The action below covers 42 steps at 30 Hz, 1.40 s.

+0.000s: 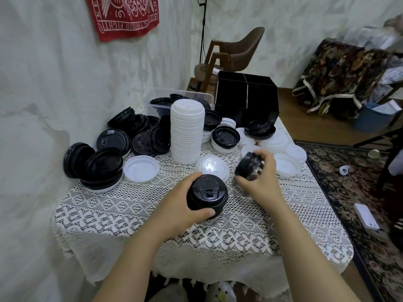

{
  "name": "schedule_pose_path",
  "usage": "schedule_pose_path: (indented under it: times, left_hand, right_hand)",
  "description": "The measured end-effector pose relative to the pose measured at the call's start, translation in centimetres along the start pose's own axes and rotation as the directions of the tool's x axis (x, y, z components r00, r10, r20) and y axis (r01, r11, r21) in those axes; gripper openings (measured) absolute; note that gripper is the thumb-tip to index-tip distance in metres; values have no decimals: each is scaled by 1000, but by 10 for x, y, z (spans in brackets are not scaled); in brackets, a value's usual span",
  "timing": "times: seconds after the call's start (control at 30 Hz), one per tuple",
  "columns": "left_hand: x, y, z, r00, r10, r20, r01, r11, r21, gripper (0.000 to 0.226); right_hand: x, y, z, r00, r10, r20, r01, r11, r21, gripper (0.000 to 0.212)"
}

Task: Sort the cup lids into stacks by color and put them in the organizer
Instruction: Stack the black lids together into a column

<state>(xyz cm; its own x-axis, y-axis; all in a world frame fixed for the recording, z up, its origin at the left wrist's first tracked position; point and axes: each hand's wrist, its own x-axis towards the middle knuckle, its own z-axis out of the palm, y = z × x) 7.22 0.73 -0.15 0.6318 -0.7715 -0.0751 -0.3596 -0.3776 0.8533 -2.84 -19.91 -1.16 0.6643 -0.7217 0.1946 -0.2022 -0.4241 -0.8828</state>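
On the left of the counter (122,214) I see loose black lids (102,164) lying in heaps, and one white lid (141,168) lies flat just beside them. A tall white stack (187,131) stands upright in the middle. In front of it my left hand (176,203) grips a short black stack (207,194), with the fingers (204,213) curled round its side. To the right, my right hand (259,179) pinches one black lid (249,165), which is blurred and tilted. More white lids (285,165) lie further right. The black organizer (246,99) stands at the far edge.
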Motion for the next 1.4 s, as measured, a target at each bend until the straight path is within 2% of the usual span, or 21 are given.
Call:
schedule_pose_path:
  times: [0.07,0.17,0.27,0.33,0.5,0.63,0.7,0.83,1.03,1.17,1.27,1.4]
  left_hand:
    - [0,1,0,1000,1,0,-1,1000,-2,87]
    - [-1,2,-1,1000,-5,-3,5,1000,-2,87]
    - [-2,3,-1,1000,-4,7,4,1000,6,86]
    - [-2,4,-1,1000,-3,12,3,1000,7,87]
    - [1,5,-1,1000,1,15,-1,1000,21,87]
    - [2,5,-2,1000,2,21,-3,1000,27,89]
    - [3,6,-2,1000,2,26,-3,1000,30,89]
    - [4,8,-2,999,11,31,-12,999,39,89]
    - [4,8,-1,999,21,36,-22,999,40,89]
    - [3,8,-2,998,47,32,-49,997,59,89]
    - [5,9,-3,998,62,15,-63,996,59,89]
    - [7,7,-3,999,48,6,-48,999,15,92]
  right_hand:
    - [-16,0,-2,997,81,16,-82,993,80,73]
    - [-31,7,-5,995,103,5,-103,995,10,71]
    - [-36,12,-11,990,139,23,-139,990,-30,93]
    - [-37,11,-13,992,117,49,-112,990,-92,105]
    - [-31,11,-9,998,51,34,-40,964,-264,92]
    - [-34,11,-15,997,24,78,-8,982,-190,76]
    - [-35,12,-18,992,43,117,-19,981,-195,78]
    - [-37,10,-18,998,48,29,-38,956,-291,86]
    - [-39,6,-20,999,18,-38,-25,982,-186,79]
    - [-40,-8,-21,993,-69,-96,63,996,-66,67]
    - [-43,-24,-19,985,-170,-22,171,982,81,58]
    - [-49,-32,-1,964,-198,177,172,973,153,59]
